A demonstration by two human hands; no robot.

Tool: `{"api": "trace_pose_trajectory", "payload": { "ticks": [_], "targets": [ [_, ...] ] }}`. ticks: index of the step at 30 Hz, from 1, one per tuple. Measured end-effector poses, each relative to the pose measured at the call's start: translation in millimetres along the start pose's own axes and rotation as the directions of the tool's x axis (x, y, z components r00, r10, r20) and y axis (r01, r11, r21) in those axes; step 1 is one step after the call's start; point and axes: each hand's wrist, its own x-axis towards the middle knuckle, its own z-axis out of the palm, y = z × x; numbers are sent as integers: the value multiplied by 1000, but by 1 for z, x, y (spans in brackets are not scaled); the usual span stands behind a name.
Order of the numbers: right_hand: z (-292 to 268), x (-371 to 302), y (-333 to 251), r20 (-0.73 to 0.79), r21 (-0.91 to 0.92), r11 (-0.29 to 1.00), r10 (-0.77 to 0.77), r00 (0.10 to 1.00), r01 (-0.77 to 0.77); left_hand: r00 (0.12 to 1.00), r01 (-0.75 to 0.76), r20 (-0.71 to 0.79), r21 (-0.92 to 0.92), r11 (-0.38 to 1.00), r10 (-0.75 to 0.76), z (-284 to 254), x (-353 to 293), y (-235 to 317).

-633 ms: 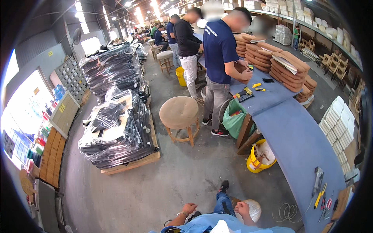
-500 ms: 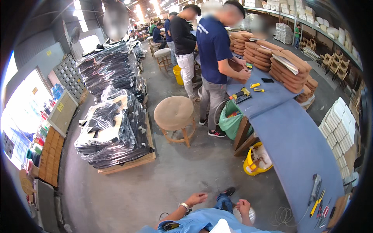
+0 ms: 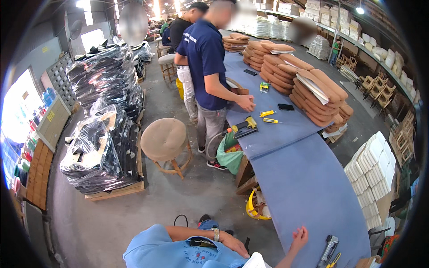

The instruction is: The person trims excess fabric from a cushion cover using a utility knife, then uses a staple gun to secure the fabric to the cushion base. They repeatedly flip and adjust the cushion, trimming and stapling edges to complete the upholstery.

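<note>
A blue bench top (image 3: 308, 187) carries tan cushions (image 3: 313, 87) and yellow tools (image 3: 267, 113), beside a beige stool (image 3: 163, 139).

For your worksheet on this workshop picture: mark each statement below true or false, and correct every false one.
1. The camera wearer's right hand rests open on the edge of the blue table. True.
2. The left hand grips the staple gun. False: it lies against the light blue shirt, and the staple gun sits far up the table.
3. A round padded stool stands on the floor beside plastic-wrapped stacks. True.
4. The tan cushions are piled on the floor. False: they are stacked on the table.
5. A yellow bucket sits under the table. True.
</note>
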Motion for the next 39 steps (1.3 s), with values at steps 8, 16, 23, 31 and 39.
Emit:
{"api": "trace_pose_trajectory", "payload": {
  "ticks": [8,16,23,31,39],
  "targets": [
    [-60,4,96,-201,-340,940,-49,978,-22,965,137,187,232,963,-182,-70,78,-11],
    [-14,120,72,-298,-718,694,-229,927,-60,745,262,-639,547,795,194,-232,88,30],
    [105,153,30,-506,-803,401,-71,859,-440,273,687,-847,504,523,457,-435,98,73],
    [89,151,61,-486,-849,399,-333,808,-346,322,875,-884,415,250,340,-478,166,50],
    [82,206,51,-590,-799,286,-210,779,-528,337,849,-913,400,347,228,-491,180,52]
  ]
}}
